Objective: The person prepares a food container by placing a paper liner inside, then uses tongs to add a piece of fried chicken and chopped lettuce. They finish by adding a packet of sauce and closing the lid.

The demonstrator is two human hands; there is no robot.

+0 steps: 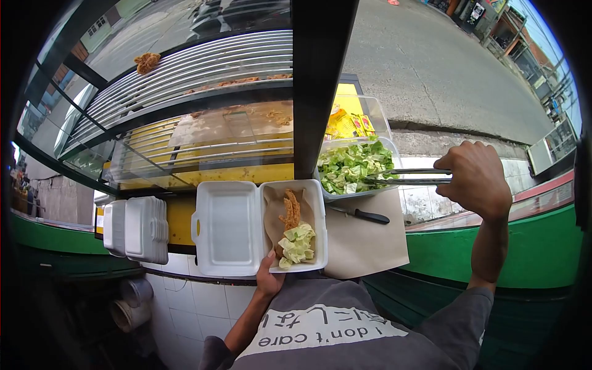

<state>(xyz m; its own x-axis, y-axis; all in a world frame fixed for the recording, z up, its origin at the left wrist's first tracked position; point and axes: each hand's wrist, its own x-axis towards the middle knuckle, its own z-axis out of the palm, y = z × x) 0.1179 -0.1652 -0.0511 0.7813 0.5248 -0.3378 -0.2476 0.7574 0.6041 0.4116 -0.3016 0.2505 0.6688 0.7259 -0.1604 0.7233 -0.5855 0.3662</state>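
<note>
Your left hand [269, 279] grips the open foam box [259, 227] at its near edge; box sits on worktop [179, 222] w/ fried piece [291, 209] and lettuce [297, 242] inside. Right hand [476, 177] is closed round tongs [407, 176], tips over the salad tub [353, 166], apparently empty.

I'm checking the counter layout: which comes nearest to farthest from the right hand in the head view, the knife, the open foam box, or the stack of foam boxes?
From the right hand:
1. Knife, on the brown paper, just to its left.
2. Open foam box, middle of the counter, touched by the left hand.
3. Stack of foam boxes, far left.
</note>
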